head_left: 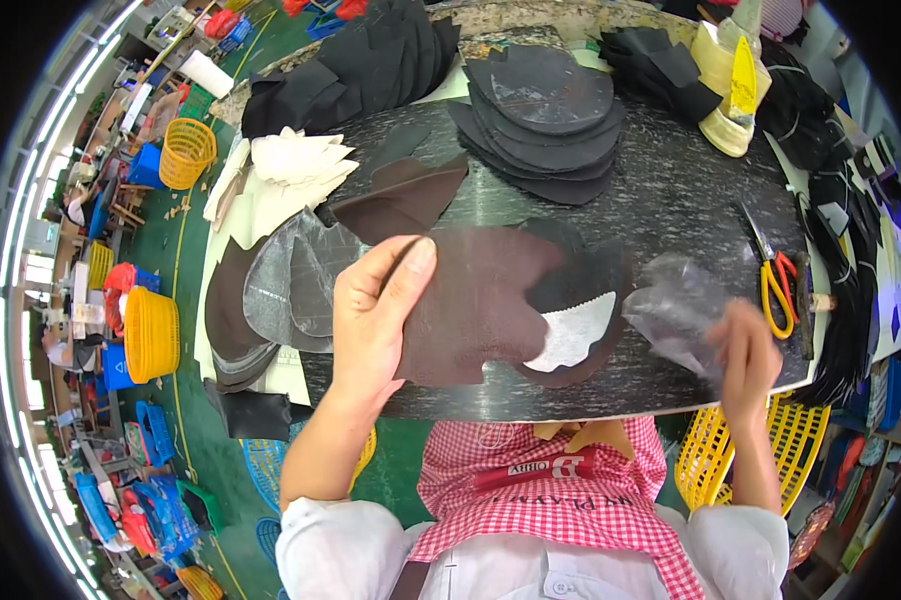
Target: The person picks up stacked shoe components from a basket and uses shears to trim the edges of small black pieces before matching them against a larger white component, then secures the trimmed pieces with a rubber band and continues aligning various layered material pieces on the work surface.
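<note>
My left hand (pixel 385 315) pinches a dark brown leather-like piece (pixel 465 300) by its left side, thumb on top, above the table's front part. The piece has a curved cut-out on its right. Beside that cut-out is a black piece (pixel 575 280) with a white patch (pixel 575 332) and a dark curved edge; how these join the brown piece I cannot tell. At the right, my right hand (pixel 748 360) is closed and somewhat blurred, gripping the edge of a crumpled clear plastic sheet (pixel 675 300).
Scissors (pixel 775 285) with yellow and red handles lie at the table's right. Stacks of black pieces (pixel 545 100), cream pieces (pixel 295 160) and dark pieces under clear film (pixel 270 280) stand around the dark tabletop (pixel 660 205). A cream, form-like object (pixel 725 95) stands at the back right. Yellow baskets (pixel 705 455) are below.
</note>
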Demonstrator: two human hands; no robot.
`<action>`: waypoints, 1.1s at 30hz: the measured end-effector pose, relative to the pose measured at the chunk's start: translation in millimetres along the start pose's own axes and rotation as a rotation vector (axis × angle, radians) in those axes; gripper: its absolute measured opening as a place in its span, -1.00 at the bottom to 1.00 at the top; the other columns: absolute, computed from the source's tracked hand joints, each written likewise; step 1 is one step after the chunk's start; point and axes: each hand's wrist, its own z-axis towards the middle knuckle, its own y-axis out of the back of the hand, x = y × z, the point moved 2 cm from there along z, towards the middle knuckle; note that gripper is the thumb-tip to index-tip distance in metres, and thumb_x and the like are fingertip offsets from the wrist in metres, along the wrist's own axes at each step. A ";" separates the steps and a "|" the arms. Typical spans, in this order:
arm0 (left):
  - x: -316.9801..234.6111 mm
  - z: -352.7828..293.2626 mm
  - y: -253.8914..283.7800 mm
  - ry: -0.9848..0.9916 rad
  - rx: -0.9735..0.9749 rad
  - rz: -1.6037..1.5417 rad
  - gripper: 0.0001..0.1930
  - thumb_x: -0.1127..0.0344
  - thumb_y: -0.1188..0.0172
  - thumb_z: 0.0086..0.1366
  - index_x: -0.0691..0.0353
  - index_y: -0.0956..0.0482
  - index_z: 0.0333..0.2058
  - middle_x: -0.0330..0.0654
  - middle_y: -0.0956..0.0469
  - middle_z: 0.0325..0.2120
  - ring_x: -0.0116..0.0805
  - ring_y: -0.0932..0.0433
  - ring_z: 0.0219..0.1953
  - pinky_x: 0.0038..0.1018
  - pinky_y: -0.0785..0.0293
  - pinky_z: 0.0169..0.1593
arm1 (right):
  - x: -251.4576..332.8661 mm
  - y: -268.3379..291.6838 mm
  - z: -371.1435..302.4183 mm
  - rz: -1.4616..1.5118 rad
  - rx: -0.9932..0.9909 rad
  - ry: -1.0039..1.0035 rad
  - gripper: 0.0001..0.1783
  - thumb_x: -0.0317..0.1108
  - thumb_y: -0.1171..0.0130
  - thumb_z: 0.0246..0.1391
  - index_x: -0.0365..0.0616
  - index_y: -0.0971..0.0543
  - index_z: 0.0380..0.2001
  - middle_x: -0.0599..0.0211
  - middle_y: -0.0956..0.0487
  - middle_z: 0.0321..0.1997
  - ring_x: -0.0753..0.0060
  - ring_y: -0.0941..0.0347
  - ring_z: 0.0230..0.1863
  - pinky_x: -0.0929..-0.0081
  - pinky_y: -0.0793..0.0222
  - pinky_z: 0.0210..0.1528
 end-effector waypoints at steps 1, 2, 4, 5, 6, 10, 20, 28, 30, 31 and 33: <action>-5.7 1.3 -1.4 -0.106 0.078 0.270 -0.82 0.32 -0.15 0.25 0.27 -0.55 -0.24 -0.33 -0.56 -0.48 -0.61 -0.50 -0.46 -0.67 -0.42 -0.36 | 3.6 1.9 -14.6 -0.059 0.180 0.254 -0.81 -0.33 -0.12 0.08 -0.20 -0.52 -0.26 0.23 -0.59 -0.43 0.42 -0.53 -0.44 0.46 -0.44 -0.40; -8.7 -3.0 -2.3 -0.199 0.150 0.548 -0.80 0.34 -0.17 0.22 0.29 -0.56 -0.20 -0.31 -0.56 -0.50 -0.58 -0.51 -0.49 -0.67 -0.42 -0.38 | 30.3 -6.8 -17.2 0.021 0.460 0.374 -0.71 -0.19 -0.16 0.04 -0.18 -0.56 -0.26 0.28 -0.58 -0.43 0.43 -0.48 -0.48 0.47 -0.38 -0.43; -16.4 -9.1 -5.2 -0.321 0.359 0.777 -0.76 0.33 -0.20 0.19 0.31 -0.56 -0.19 -0.29 -0.53 -0.56 -0.55 -0.48 -0.55 -0.64 -0.40 -0.44 | 69.9 -15.6 -10.8 0.111 0.747 0.488 -0.61 -0.05 -0.19 0.00 -0.15 -0.60 -0.26 0.32 -0.58 -0.43 0.45 -0.44 -0.52 0.49 -0.33 -0.47; -16.4 -12.9 -10.5 -0.462 0.585 0.993 -0.71 0.32 -0.23 0.15 0.33 -0.55 -0.17 -0.28 -0.50 -0.62 -0.52 -0.46 -0.61 -0.62 -0.38 -0.50 | 70.3 -17.4 0.1 0.216 0.876 0.292 -0.54 -0.05 -0.24 -0.05 -0.19 -0.56 -0.19 0.23 -0.58 -0.34 0.35 -0.50 -0.40 0.44 -0.40 -0.35; -12.2 -20.2 -14.5 -0.690 0.661 1.109 -0.67 0.25 -0.26 0.10 0.28 -0.57 -0.17 -0.33 -0.39 -0.69 -0.51 -0.40 -0.69 -0.58 -0.31 -0.59 | 67.7 -21.3 7.6 0.321 0.998 0.091 -0.46 -0.05 -0.28 -0.09 -0.23 -0.53 -0.12 0.15 -0.58 -0.24 0.25 -0.55 -0.28 0.38 -0.47 -0.23; 27.8 -75.4 -49.8 -0.845 0.861 1.174 -0.50 -0.01 -0.35 -0.07 0.18 -0.59 -0.19 -0.42 -0.11 -0.79 -0.54 -0.27 -0.77 -0.56 -0.17 -0.67 | 65.9 -63.1 -2.2 1.580 0.968 -0.713 -0.20 -0.06 -0.21 0.03 -0.22 -0.15 0.22 0.08 -0.32 0.16 0.26 -0.27 0.18 0.27 -0.23 0.19; 74.3 -28.1 16.7 0.362 0.699 0.006 -0.54 0.21 -0.26 0.12 0.38 -0.38 -0.10 -0.15 -0.51 -0.24 -0.46 -0.50 -0.20 -0.55 -0.36 -0.09 | 69.4 -62.3 8.4 1.353 0.970 -0.758 -0.20 0.06 -0.01 0.15 -0.24 -0.05 0.26 0.14 -0.19 0.24 0.31 -0.13 0.25 0.31 -0.11 0.24; 51.6 0.0 14.2 0.335 0.623 0.417 -0.57 0.58 -0.22 0.08 0.38 -0.44 -0.02 -0.18 -0.58 -0.28 -0.60 -0.53 -0.34 -0.66 -0.42 -0.25 | 29.8 -66.4 48.3 0.917 0.422 -0.355 -0.62 -0.55 -0.04 0.12 -0.26 -0.36 0.04 0.47 -0.41 -0.30 0.80 -0.35 -0.36 0.77 -0.29 -0.33; 48.5 9.0 9.1 0.416 0.616 0.328 -0.47 0.56 -0.24 0.07 0.34 -0.37 0.06 -0.21 -0.57 -0.29 -0.58 -0.53 -0.31 -0.65 -0.42 -0.22 | 24.7 -64.5 52.5 0.862 0.439 -0.339 -0.61 -0.56 -0.07 0.10 -0.24 -0.37 0.03 0.51 -0.39 -0.34 0.86 -0.32 -0.44 0.81 -0.25 -0.43; 47.4 10.6 6.0 0.421 0.613 0.328 -0.47 0.56 -0.24 0.07 0.34 -0.37 0.06 -0.21 -0.57 -0.29 -0.58 -0.53 -0.31 -0.65 -0.42 -0.22 | 24.5 -62.3 56.0 0.774 0.410 -0.278 -0.61 -0.57 -0.10 0.08 -0.22 -0.40 0.01 0.54 -0.37 -0.39 0.88 -0.28 -0.50 0.82 -0.20 -0.50; 46.6 13.4 -0.7 0.316 0.678 0.451 -0.43 0.56 -0.25 0.06 0.32 -0.33 0.10 -0.23 -0.56 -0.32 -0.58 -0.52 -0.29 -0.63 -0.42 -0.19 | 24.5 -61.7 61.1 0.687 0.384 -0.220 -0.62 -0.58 -0.13 0.05 -0.21 -0.43 -0.01 0.57 -0.35 -0.44 0.90 -0.24 -0.56 0.82 -0.15 -0.57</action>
